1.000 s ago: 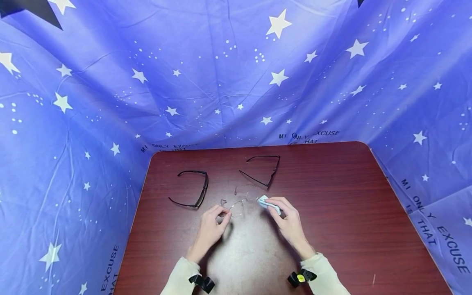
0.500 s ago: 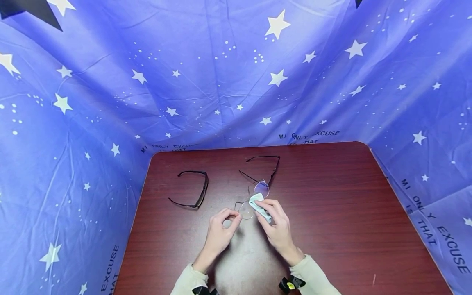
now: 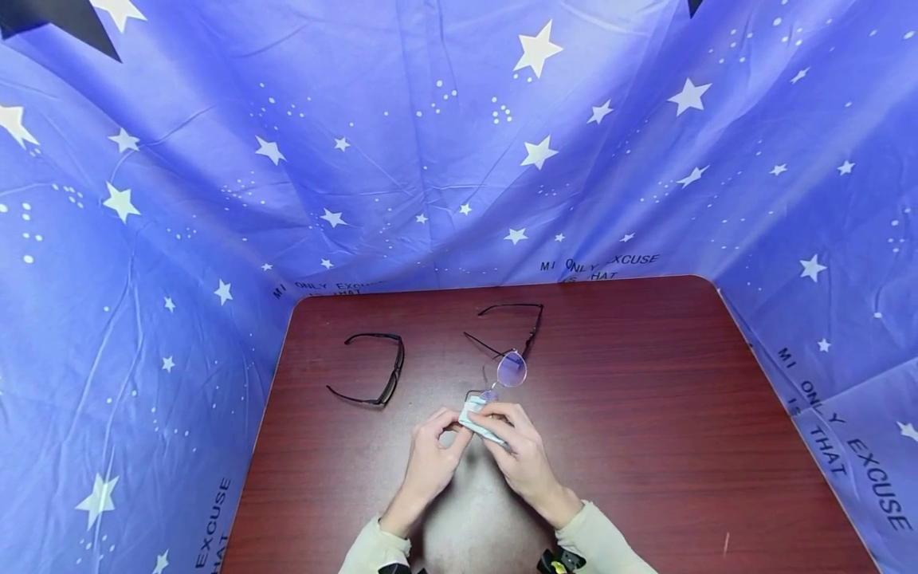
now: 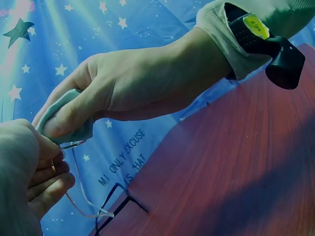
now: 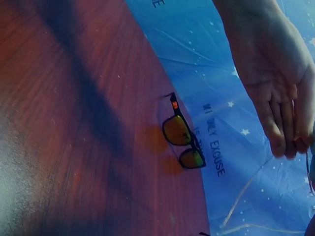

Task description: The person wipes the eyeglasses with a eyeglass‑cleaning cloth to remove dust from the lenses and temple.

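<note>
Thin wire-rimmed glasses are held up between the two hands; one round, purple-tinted lens [image 3: 512,369] shows in the head view. My left hand [image 3: 430,456] pinches the near rim between thumb and fingers. My right hand [image 3: 525,456] grips a folded pale-blue cloth [image 3: 473,406] around the near lens, which the cloth mostly covers. In the left wrist view, the right thumb presses the cloth [image 4: 83,133] close to my left fingers [image 4: 51,184]. The right wrist view shows my left hand [image 5: 275,69], while the right hand is almost out of that frame.
Black sunglasses [image 3: 395,375] lie unfolded on the left of the brown table [image 3: 645,399]. Behind the wire glasses, black-framed glasses [image 3: 535,327] also lie unfolded. A blue star-printed curtain [image 3: 430,159] surrounds the table's back and sides.
The wire glasses have turned so that a lens faces the head camera. My right hand has moved left with the cloth, from beside the glasses onto the near lens. The left hand shifted slightly right.
</note>
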The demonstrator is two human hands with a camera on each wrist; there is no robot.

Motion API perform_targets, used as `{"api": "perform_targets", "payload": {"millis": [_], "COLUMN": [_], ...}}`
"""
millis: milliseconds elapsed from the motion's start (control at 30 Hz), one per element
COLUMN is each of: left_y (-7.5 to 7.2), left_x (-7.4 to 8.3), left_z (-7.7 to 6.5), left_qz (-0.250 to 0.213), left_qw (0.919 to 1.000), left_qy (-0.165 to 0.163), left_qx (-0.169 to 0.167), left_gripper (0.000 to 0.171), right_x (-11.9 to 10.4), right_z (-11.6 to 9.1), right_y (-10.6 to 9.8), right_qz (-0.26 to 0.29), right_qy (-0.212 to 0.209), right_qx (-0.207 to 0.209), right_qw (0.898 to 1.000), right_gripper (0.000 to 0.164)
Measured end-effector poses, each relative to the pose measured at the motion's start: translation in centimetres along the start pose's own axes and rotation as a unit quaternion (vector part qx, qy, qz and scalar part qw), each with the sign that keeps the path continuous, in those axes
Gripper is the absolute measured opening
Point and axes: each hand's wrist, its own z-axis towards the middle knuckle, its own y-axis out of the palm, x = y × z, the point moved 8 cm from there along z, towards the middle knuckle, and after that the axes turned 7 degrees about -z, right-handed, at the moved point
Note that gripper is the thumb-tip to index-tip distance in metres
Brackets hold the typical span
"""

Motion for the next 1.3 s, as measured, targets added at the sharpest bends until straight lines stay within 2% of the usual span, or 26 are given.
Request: {"api": "perform_targets", "payload": {"millis": [67, 133, 433, 533, 700, 767, 867, 967, 1033, 1167, 1300], "left_y": [0.0, -0.1, -0.4, -0.5, -0.5, -0.5, -0.5, -0.6, -0.7, -0.9, -0.9], "left_x": [0.1, 0.1, 0.4, 0.5, 0.6, 0.7, 0.8, 1.1, 1.2, 1.1, 0.9], "left_z": [-0.1, -0.1, -0.4, -0.5, -0.5, -0.4, -0.3, -0.2, -0.1, -0.1, -0.2], "left_qz": [0.002, -0.002, -0.009, -0.011, -0.015, -0.016, -0.02, -0.025, -0.029, -0.029, -0.026], "left_qw": [1.0, 1.0, 0.9996, 0.9993, 0.9979, 0.9977, 0.9978, 0.9974, 0.997, 0.9968, 0.997], "left_qy": [0.0, 0.004, 0.022, 0.03, 0.053, 0.056, 0.053, 0.059, 0.062, 0.063, 0.06], "left_qx": [-0.003, -0.004, 0.016, 0.022, 0.032, 0.035, 0.034, 0.035, 0.037, 0.041, 0.042], "left_gripper": [0.01, 0.008, 0.007, 0.007, 0.013, 0.014, 0.009, 0.007, 0.008, 0.009, 0.008], "right_x": [-0.3, -0.2, 1.3, 0.6, -0.8, -0.9, -0.5, 0.2, 0.9, 1.7, 1.2], "right_z": [0.1, 0.2, 0.9, 0.6, 0.3, 0.4, 0.6, 1.1, 1.3, 1.5, 1.1], "right_y": [0.1, -0.1, -1.3, -0.8, 0.2, 0.3, 0.0, -0.5, -0.8, -1.0, -0.5], "right_qz": [-0.006, -0.014, -0.061, -0.048, -0.03, -0.031, -0.032, -0.037, -0.039, -0.036, -0.023], "right_qy": [-0.016, -0.015, 0.034, 0.019, -0.021, -0.03, -0.032, -0.018, 0.002, 0.027, 0.021], "right_qx": [0.0, 0.007, 0.063, 0.055, 0.028, 0.028, 0.037, 0.05, 0.06, 0.071, 0.056], "right_qw": [1.0, 1.0, 0.996, 0.997, 0.999, 0.999, 0.998, 0.998, 0.997, 0.996, 0.998], "right_gripper": [0.031, 0.03, 0.037, 0.036, 0.022, 0.022, 0.024, 0.019, 0.021, 0.037, 0.039]}}
